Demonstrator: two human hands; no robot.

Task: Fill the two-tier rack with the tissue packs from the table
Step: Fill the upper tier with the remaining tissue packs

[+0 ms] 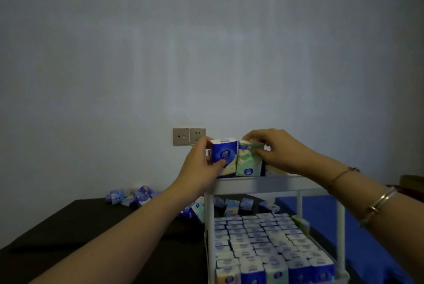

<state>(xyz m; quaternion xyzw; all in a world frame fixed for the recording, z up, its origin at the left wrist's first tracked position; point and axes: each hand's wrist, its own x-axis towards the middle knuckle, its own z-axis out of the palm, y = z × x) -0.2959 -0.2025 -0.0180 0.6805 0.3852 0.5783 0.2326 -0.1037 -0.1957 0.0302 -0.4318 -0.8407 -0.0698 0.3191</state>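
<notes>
A white two-tier rack (257, 186) stands on the dark table at the lower right. Its lower tier is packed with several upright tissue packs (263, 242). On the front left corner of the top tier stand a blue tissue pack (223, 154) and a green tissue pack (249, 161), side by side and upright. My left hand (199, 164) grips the blue pack from the left. My right hand (273, 148) pinches the top of the green pack from the right. More packs behind them on the top tier are mostly hidden.
Loose tissue packs (135, 196) lie scattered on the dark table (91, 226) at the back left, and others (238, 205) lie behind the rack. A wall socket (189, 136) sits on the wall behind my hands. A blue surface (321, 210) lies to the right.
</notes>
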